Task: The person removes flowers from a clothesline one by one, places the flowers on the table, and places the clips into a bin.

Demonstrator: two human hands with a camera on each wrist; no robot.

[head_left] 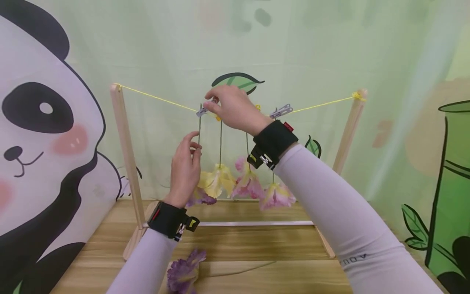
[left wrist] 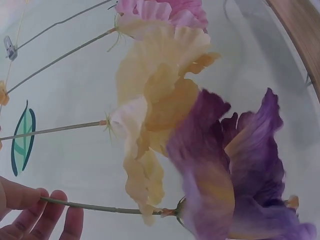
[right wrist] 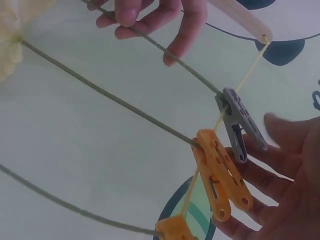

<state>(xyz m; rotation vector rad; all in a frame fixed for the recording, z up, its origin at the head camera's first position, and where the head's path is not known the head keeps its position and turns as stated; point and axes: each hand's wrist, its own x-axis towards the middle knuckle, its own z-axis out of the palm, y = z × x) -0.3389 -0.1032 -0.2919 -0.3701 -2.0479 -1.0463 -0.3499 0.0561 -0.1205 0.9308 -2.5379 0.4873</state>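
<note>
My left hand (head_left: 186,167) pinches the green stem of a purple artificial flower (left wrist: 235,175), which hangs head down. At the top of that stem, a grey clothespin (right wrist: 235,122) clips it to the yellow string (head_left: 158,98). My right hand (head_left: 236,108) is around the grey clothespin's handles, thumb apart from them and fingers spread behind. Right beside it, an orange clothespin (right wrist: 217,175) clips the stem of a yellow flower (head_left: 216,181) to the string. Further right hang a pink flower (head_left: 247,185) and a pink-and-yellow flower (head_left: 278,197).
Wooden posts (head_left: 126,151) hold the string at both ends, joined low down by a white bar (head_left: 257,223). Another grey clothespin (head_left: 282,111) is on the string's right part. A second purple flower (head_left: 183,274) lies on the wooden table (head_left: 293,245) in front.
</note>
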